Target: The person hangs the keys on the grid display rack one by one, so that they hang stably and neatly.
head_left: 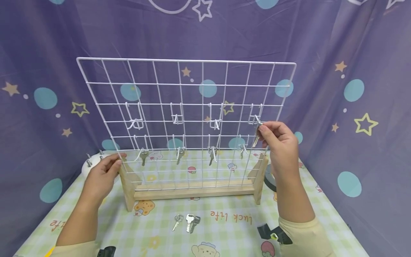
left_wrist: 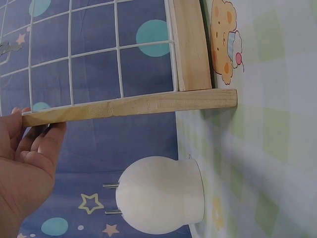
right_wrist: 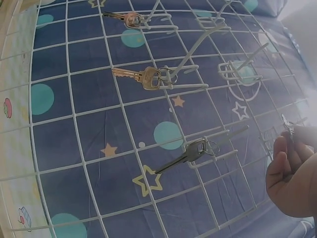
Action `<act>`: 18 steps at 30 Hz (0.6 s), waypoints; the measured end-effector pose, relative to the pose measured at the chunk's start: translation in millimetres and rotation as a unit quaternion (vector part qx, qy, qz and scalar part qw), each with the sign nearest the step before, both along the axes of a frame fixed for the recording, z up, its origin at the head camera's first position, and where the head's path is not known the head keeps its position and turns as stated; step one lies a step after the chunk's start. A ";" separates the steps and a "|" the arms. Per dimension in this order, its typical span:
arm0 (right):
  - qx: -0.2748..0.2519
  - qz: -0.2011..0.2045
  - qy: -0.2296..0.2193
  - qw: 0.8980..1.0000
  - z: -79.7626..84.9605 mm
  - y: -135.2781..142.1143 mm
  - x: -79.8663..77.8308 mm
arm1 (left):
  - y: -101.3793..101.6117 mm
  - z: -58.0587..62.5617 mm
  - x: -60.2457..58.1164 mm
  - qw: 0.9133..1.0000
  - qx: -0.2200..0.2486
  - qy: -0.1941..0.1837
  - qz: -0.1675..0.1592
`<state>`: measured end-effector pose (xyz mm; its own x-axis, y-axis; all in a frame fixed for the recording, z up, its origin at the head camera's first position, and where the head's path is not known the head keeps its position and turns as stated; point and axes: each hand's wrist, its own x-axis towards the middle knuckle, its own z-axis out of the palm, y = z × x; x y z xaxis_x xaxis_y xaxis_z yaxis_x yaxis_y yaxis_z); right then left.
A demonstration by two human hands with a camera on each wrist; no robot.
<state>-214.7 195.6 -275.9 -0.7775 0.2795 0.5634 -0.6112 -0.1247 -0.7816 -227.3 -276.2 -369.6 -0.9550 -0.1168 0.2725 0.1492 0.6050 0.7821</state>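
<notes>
A white wire grid rack (head_left: 191, 84) stands in a wooden frame (head_left: 192, 193), with hooks in two rows. My left hand (head_left: 102, 175) grips the frame's left upright (left_wrist: 124, 106) near its top, thumb and fingers on either side. At the upper row's right end, my right hand (head_left: 280, 146) pinches a key (head_left: 255, 140) by its top, right at the tip of a hook (head_left: 255, 119). Several keys hang by rings from the lower hooks, among them a brass-coloured key (right_wrist: 151, 78) and a darker key (right_wrist: 194, 149). The other upper hooks (head_left: 177, 119) hold no keys.
Three loose keys (head_left: 189, 222) lie on the checked tablecloth (head_left: 224, 239) in front of the rack. Beside the left upright sits a rounded white object (left_wrist: 158, 196) with metal prongs. A dark round object (head_left: 270, 180) is partly hidden behind the right upright. A patterned curtain (head_left: 128, 32) encloses the table.
</notes>
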 end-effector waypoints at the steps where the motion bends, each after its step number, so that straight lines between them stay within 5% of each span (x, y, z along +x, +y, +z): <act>1: 0.000 -0.003 -0.004 1.000 0.3 0.2 -0.7 | 0.0 0.0 0.1 1.000 -0.001 0.001 0.000; 18: 0.006 -0.025 -0.055 0.998 5.6 -1.6 -13.3 | 2.3 -1.0 -0.8 1.000 0.010 0.027 -0.002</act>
